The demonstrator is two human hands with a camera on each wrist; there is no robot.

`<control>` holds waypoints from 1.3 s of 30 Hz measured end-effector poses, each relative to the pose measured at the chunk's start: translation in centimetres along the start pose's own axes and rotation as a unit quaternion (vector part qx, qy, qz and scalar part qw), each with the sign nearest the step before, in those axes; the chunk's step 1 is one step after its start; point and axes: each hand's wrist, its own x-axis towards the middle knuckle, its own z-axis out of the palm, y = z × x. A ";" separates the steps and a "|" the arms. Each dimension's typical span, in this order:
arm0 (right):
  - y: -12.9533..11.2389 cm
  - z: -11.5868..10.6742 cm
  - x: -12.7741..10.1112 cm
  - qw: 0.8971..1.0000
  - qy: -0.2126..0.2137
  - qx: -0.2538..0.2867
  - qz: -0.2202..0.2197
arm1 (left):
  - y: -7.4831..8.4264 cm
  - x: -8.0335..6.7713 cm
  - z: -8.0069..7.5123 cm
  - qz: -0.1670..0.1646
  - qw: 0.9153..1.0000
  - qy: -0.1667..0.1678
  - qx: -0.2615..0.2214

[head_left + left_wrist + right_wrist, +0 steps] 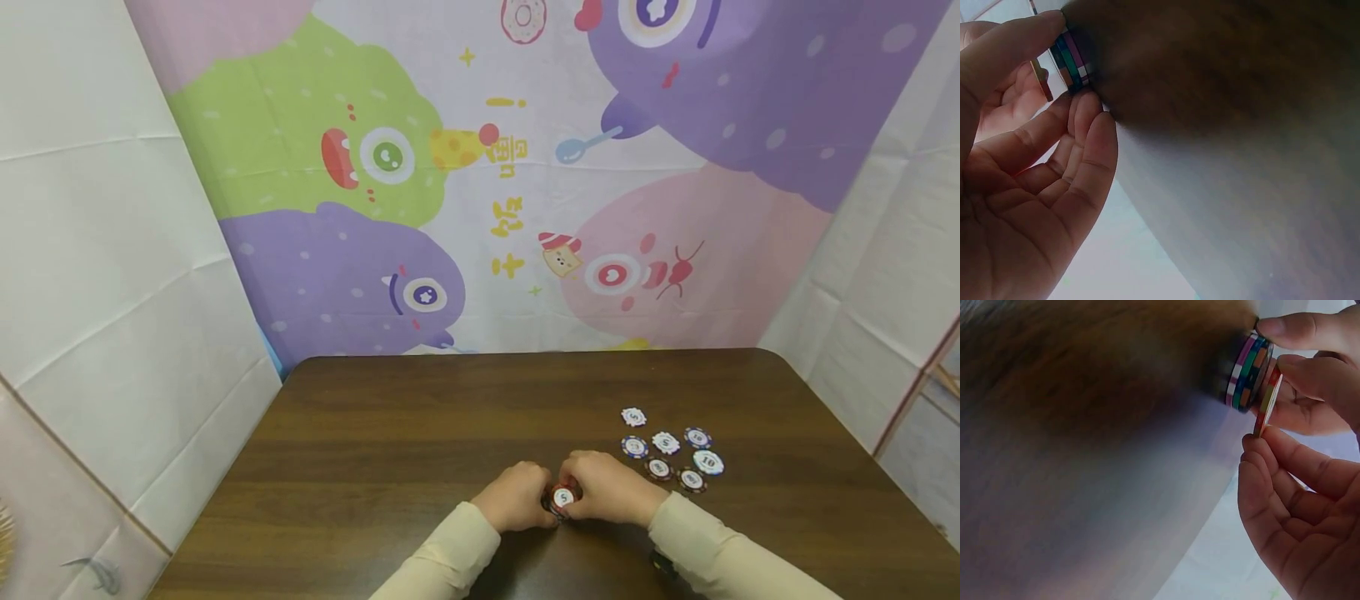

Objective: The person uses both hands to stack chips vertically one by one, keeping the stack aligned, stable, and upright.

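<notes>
The left hand [517, 496] gripped a short stack of chips [1247, 372] between its thumb and fingertips, keeping it on the table [375, 467] side of the other hand's chip. Counting away from the table, the stack's edges ran purple and white, then green, then dark blue with orange. The right hand [615, 487] pinched a single red-edged chip [1268, 406] with thumb and fingers, the face marked 5 turned upward. This chip stood just above the stack that the left hand held, set slightly toward the right hand and roughly parallel, a narrow gap showing between the two. The hands were close together, their fingers partly overlapping around the chips.

Seven loose chips lay beyond and to the right of the right hand. Nearest its knuckles was a blue-edged chip [635, 447]; farther ahead of the hand lay a white chip [633, 417]. To the right of these came another white chip [666, 442], a second blue-edged chip [698, 437], a pale chip [708, 462] marked 10, and two brown-edged chips [659, 469]. Well ahead of both hands, behind the table, hung a cartoon backdrop [615, 250].
</notes>
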 end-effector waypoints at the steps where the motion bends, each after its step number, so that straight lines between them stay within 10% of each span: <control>1: -0.1 0.1 0.0 1.000 -0.002 0.001 -0.001 | 0.0 0.0 0.0 -0.003 1.000 -0.003 -0.001; 39: -0.5 0.8 0.4 1.000 0.001 -0.015 -0.020 | -0.2 0.1 0.3 0.009 1.000 -0.002 -0.009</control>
